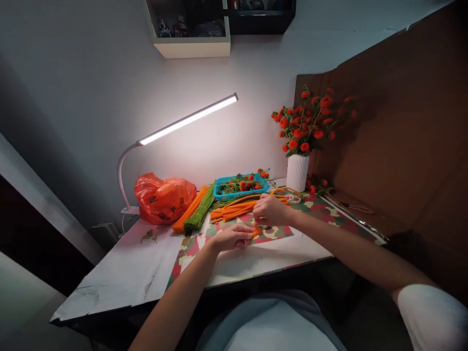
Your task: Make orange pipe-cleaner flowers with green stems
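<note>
Over the front of the table, my left hand (237,236) has its fingers closed on a curled orange pipe cleaner (257,232). My right hand (271,210) is pinched just above it, gripping the upper part of the same piece. The fingertips hide much of it. Close behind my hands lies a bundle of loose orange pipe cleaners (230,210). To its left are an orange bundle (190,208) and a green bundle (202,209) of stems. A blue basket (224,196) behind them holds several small orange-red flowers with green stems.
A red plastic bag (164,199) sits at the back left beside a lit desk lamp (190,118). Back right stands a white ribbed vase (297,173) of red flowers (303,122). Rolls of tape (293,198) lie near it. A brown cardboard panel (395,136) borders the right side.
</note>
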The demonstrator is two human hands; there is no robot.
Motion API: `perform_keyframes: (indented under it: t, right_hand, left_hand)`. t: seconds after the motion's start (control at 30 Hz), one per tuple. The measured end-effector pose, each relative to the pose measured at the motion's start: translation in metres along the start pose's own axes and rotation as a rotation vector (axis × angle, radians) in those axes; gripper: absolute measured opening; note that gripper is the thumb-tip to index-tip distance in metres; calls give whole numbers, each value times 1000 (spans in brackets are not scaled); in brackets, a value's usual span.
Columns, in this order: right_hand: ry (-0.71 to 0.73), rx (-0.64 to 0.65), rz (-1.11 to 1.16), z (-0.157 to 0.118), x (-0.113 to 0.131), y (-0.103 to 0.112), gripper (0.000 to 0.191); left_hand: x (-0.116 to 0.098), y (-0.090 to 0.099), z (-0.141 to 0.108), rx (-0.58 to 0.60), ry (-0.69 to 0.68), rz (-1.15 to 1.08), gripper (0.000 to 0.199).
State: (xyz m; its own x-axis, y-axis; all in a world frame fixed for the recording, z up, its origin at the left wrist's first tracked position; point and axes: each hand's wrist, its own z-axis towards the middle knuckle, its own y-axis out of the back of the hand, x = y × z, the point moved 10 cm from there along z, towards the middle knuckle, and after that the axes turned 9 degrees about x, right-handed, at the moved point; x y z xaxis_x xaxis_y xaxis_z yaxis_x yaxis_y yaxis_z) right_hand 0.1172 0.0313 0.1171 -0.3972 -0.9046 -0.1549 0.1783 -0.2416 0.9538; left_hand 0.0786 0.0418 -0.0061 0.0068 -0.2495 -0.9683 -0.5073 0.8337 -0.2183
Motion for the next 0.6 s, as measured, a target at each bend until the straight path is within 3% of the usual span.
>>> perform_keyframes:
  t: [0.2, 0.43, 0.6]
  right_hand:
    - [40, -224, -257, -18, 14, 12, 34]
    - [-56, -445, -241, -41, 8, 31, 38]
    - [-78, -472, -169, -46, 8, 29, 36]
  left_hand:
    - [-4, 4, 4, -29, -108, -117, 36]
    - [-16, 4, 3, -92, -225, -137, 38]
    - [-27, 9, 1, -116, -344, -220, 47]
